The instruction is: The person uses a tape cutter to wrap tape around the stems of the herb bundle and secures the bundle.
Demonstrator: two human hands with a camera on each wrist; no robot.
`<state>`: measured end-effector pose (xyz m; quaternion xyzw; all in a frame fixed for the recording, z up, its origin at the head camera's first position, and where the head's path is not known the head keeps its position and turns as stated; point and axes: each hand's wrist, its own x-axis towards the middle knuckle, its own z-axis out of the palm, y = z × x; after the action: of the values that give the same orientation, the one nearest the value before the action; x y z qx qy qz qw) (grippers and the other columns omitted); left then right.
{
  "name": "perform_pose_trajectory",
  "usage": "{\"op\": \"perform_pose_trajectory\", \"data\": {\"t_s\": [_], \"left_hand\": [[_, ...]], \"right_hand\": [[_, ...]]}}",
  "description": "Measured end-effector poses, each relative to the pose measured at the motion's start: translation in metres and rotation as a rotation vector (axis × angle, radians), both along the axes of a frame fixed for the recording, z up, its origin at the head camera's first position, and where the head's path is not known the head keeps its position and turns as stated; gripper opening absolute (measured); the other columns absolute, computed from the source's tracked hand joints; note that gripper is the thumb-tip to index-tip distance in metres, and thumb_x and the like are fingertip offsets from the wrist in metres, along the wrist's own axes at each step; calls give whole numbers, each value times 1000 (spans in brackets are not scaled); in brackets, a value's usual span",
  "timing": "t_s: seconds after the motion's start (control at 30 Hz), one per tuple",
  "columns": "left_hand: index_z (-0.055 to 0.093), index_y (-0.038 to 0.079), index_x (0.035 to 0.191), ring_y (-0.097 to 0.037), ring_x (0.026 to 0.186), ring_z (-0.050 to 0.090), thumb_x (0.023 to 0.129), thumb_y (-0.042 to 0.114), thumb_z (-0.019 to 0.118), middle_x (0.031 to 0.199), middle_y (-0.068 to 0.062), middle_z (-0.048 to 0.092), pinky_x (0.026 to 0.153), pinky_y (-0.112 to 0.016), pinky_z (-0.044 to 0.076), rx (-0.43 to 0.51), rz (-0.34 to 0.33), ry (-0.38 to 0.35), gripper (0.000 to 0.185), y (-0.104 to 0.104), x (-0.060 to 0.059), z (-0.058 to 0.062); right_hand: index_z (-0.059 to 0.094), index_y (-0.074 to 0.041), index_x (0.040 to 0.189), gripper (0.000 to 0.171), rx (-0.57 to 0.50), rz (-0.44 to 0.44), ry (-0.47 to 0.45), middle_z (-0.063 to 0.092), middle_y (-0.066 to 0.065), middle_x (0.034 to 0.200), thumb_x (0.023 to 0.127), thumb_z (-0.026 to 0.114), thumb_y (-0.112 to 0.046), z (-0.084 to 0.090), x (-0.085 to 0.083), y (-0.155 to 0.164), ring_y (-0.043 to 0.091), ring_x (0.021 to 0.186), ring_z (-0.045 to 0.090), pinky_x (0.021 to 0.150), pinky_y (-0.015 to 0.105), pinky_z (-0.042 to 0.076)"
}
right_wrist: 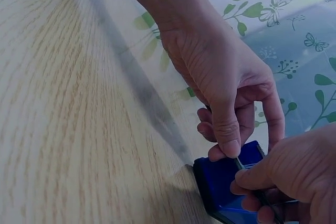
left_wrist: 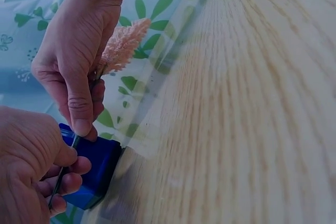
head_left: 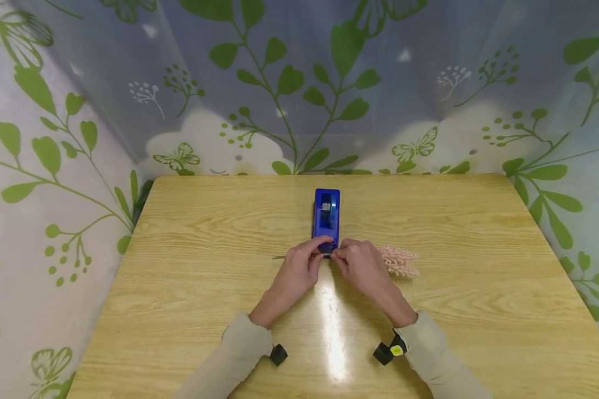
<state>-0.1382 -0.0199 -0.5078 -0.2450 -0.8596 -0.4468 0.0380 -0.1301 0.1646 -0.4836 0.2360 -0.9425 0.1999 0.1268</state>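
Note:
A blue tape dispenser (head_left: 326, 219) stands in the middle of the wooden table (head_left: 189, 288). A pink artificial flower sprig (head_left: 399, 261) lies across its near end, and the thin dark stem (head_left: 278, 257) pokes out to the left. My left hand (head_left: 315, 252) pinches the stem against the dispenser (right_wrist: 226, 182) between thumb and fingers. My right hand (head_left: 343, 254) pinches the same stem (left_wrist: 63, 174) just beside it, with the pink head (left_wrist: 123, 45) behind that hand. Both hands' fingertips meet at the dispenser's near edge (left_wrist: 97, 169). Whether tape is on the stem is hidden.
The table runs to a wall curtain printed with green leaves (head_left: 299, 100) at the back and on both sides. Bare tabletop lies left, right and in front of the hands. A glare stripe (head_left: 331, 327) lies between my forearms.

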Motion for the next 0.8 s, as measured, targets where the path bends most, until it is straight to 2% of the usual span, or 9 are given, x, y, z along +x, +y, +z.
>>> {"op": "perform_pose_trajectory", "data": {"t_s": [0.23, 0.37, 0.5, 0.6, 0.7, 0.8], "left_hand": [[66, 8, 135, -13, 69, 59, 96, -13, 64, 89, -12, 73, 57, -23, 50, 10, -4, 4, 44, 0, 0, -1], [59, 14, 144, -11, 69, 58, 95, -13, 63, 89, -10, 72, 59, -22, 50, -32, -16, -33, 56, -4, 2, -4], [52, 18, 153, -10, 70, 58, 96, -12, 63, 90, -8, 71, 61, -22, 51, -55, -26, -65, 65, -11, 2, -3], [50, 14, 152, -12, 69, 59, 97, -11, 63, 89, -9, 70, 60, -23, 52, -46, -51, -42, 63, -14, 1, 3], [51, 9, 140, -12, 71, 60, 97, -10, 64, 88, -8, 69, 62, -23, 52, -52, -83, 6, 50, -16, 1, 10], [52, 8, 117, -13, 72, 58, 97, -7, 66, 86, -5, 64, 62, -24, 50, -69, -102, 64, 29, -16, 1, 17]], "right_hand": [[69, -8, 70, 24, -14, -4, -28, 58, 1, 66, 91, 78, -5, -2, 0, 0, 10, 51, 45, 46, 23, 37], [70, -8, 70, 22, -2, 15, -61, 55, -1, 64, 90, 78, -4, -10, 3, -2, 9, 52, 44, 45, 22, 37], [74, -7, 78, 15, -24, 31, -131, 56, 0, 68, 92, 76, -3, -11, 5, -4, 9, 55, 44, 47, 20, 38], [77, -3, 84, 10, -68, 39, -185, 58, 0, 69, 93, 75, -2, -3, 4, -3, 8, 57, 44, 49, 20, 38], [80, -2, 87, 8, -98, 52, -242, 59, -1, 67, 94, 75, -2, 8, 3, 1, 7, 56, 43, 50, 20, 38], [81, -1, 91, 7, -114, 66, -287, 63, 0, 68, 94, 75, -2, 20, 2, 5, 7, 57, 44, 53, 21, 39]]}}
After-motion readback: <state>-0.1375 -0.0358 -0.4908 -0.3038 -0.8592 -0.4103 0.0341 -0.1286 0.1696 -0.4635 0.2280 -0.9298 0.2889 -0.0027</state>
